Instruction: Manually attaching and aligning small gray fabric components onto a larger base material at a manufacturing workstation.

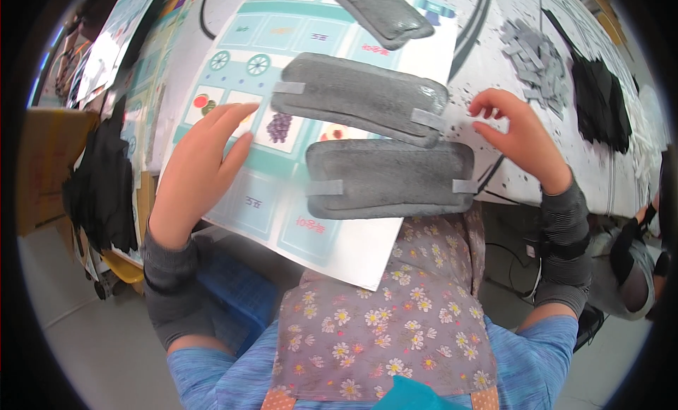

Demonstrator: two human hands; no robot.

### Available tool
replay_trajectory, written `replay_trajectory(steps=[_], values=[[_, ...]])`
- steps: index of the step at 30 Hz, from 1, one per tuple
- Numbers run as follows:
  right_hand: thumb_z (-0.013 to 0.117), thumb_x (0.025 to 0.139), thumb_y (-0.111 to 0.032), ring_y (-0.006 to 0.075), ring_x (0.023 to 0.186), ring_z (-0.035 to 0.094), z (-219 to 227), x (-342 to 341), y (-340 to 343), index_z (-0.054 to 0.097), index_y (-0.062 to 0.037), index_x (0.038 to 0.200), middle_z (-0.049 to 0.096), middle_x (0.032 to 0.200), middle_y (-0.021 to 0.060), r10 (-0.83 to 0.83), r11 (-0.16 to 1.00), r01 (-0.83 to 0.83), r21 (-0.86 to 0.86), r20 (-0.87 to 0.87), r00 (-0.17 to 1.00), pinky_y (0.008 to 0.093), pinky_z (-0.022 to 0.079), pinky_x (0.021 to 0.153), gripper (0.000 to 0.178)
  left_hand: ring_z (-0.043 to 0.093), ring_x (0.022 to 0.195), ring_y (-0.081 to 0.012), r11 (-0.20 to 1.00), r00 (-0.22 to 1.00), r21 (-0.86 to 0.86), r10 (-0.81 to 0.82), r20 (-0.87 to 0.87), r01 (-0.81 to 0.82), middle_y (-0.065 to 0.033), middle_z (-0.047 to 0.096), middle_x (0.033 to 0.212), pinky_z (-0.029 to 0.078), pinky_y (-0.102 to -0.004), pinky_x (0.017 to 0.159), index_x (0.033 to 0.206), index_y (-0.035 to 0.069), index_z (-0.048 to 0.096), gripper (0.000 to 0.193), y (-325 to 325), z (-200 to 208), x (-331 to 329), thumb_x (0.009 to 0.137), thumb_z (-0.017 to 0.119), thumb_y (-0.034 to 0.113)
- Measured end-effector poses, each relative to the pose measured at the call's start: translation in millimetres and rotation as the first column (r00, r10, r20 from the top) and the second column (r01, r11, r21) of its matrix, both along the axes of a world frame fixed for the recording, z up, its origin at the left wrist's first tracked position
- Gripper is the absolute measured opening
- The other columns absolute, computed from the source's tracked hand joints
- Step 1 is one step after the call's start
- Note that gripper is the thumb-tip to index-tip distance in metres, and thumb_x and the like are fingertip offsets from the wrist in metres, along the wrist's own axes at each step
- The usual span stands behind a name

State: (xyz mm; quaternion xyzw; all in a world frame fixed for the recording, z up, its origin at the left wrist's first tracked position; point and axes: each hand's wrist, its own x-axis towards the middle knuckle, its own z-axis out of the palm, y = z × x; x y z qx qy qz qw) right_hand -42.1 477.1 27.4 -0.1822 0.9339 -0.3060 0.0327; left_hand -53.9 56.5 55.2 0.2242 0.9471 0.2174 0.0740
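While gray padded bands [390,175] lay mid-frame, my left hand [200,158] spread, released, over the printed sheet [357,251]; my right hand [524,133] curled loosely, empty, frame right.

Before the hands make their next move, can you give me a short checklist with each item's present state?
1. Left hand empty: ok; it is open over the printed sheet, with nothing visible in it.
2. Right hand empty: cannot tell; it is open, but its curl could hide something small.
3. Nearest grey pad has a light strip at each end: ok.
4. Middle grey pad has a light strip at each end: ok.
5. Farthest grey pad has both strips: cannot tell; the picture's edge cuts it off.
6. Printed sheet fully on the table: not ok; its near corner juts past the edge.
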Motion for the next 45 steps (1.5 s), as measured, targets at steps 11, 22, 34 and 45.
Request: replay_trajectory(steps=[11, 22, 34, 45], values=[[0.071, 0.080, -0.011, 0.0212, 0.107, 0.060, -32, -24, -17, 0.059, -0.0137, 0.103, 0.060, 0.108, 0.0003, 0.474, 0.874, -0.287, 0.392, -0.562, 0.677, 0.0349, 0.050, 0.092, 0.026, 0.062, 0.093, -0.0278, 0.855, 0.859, -0.156, -0.508, -0.060, 0.495, -0.0095, 0.065, 0.101, 0.051, -0.0384, 0.081, 0.110, 0.003, 0.066, 0.026, 92, 30, 45, 0.085, 0.069, 0.006], [0.066, 0.081, -0.011, 0.0175, 0.107, 0.060, -27, -42, -29, 0.061, -0.0137, 0.097, 0.061, 0.105, -0.0022, 0.611, 0.791, -0.378, 0.481, -0.601, 0.515, 0.0324, 0.049, 0.094, 0.017, 0.062, 0.100, -0.0324, 0.962, 0.951, -0.036, -0.273, -0.149, 0.270, -0.0138, 0.064, 0.109, 0.050, -0.0418, 0.087, 0.114, -0.001, 0.065, 0.026, 56, -28, 73, 0.089, 0.064, 0.007], [0.069, 0.078, -0.011, 0.0177, 0.109, 0.060, -11, -50, -37, 0.063, -0.0120, 0.089, 0.063, 0.106, -0.0029, 0.719, 0.690, -0.397, 0.605, -0.510, 0.472, 0.0312, 0.050, 0.098, 0.012, 0.060, 0.103, -0.0333, 0.968, 0.958, 0.023, -0.244, -0.154, 0.250, -0.0142, 0.064, 0.112, 0.049, -0.0421, 0.089, 0.113, -0.002, 0.064, 0.026, 58, -39, 72, 0.089, 0.064, 0.007], [0.073, 0.071, -0.004, 0.0196, 0.108, 0.060, -8, -71, -45, 0.064, -0.0093, 0.096, 0.064, 0.105, -0.0008, 0.648, 0.762, -0.468, 0.448, -0.506, 0.569, 0.0341, 0.049, 0.097, 0.027, 0.059, 0.103, -0.0303, 0.970, 0.946, -0.078, -0.242, -0.215, 0.231, -0.0104, 0.065, 0.114, 0.048, -0.0408, 0.090, 0.117, 0.000, 0.065, 0.032, 56, -45, 79, 0.085, 0.067, 0.009]])
